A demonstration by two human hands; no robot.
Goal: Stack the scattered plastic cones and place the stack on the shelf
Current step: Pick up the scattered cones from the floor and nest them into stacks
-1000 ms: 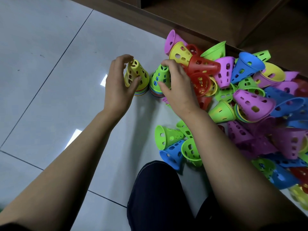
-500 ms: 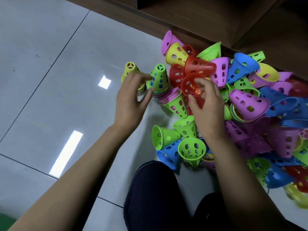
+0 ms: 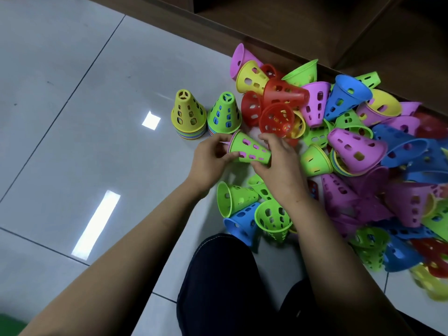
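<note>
Two upright stacks stand on the floor: one topped by a yellow cone (image 3: pixel 188 115), one topped by a green cone (image 3: pixel 224 115) just right of it. Both my hands hold a green cone with a pink cone nested inside (image 3: pixel 249 149), lying sideways just in front of the stacks. My left hand (image 3: pixel 211 161) grips its wide rim end and my right hand (image 3: pixel 278 166) grips its narrow end. A big loose pile of scattered cones (image 3: pixel 351 146) in red, purple, blue, green and yellow lies to the right.
A wooden shelf unit (image 3: pixel 303 27) runs along the back, its base edge touching the pile. Grey glossy floor tiles (image 3: pixel 84 117) spread to the left. My dark-trousered knee (image 3: pixel 225 282) is at the bottom centre, with several green and blue cones beside it.
My left hand left the yellow-topped stack and my right hand left the red cones. Both came together on the green cone with pink inside, lifting it in front of the stacks.
</note>
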